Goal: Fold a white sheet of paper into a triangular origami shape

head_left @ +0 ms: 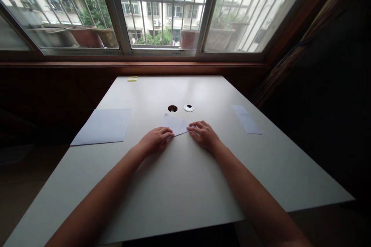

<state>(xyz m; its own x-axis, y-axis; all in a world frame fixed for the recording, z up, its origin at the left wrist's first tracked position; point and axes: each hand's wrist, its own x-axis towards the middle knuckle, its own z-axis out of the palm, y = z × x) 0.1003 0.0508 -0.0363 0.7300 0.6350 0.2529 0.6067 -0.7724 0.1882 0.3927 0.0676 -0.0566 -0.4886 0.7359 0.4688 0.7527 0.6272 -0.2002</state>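
Observation:
A small folded white paper (pixel 175 124) lies on the white table (pixel 179 177), just in front of the cable hole. My left hand (pixel 155 140) rests on its near left edge, fingers curled down and pressing the paper flat. My right hand (pixel 203 134) presses the paper's right corner with its fingertips, fingers slightly bent and held together. Both forearms stretch over the table from the near edge.
A larger white sheet (pixel 102 126) lies at the table's left edge. A narrow paper strip (pixel 246 119) lies to the right. A cable hole (pixel 172 108) and its round cap (pixel 188 107) sit mid-table. A yellow note (pixel 132 79) lies at the far edge, below the barred window.

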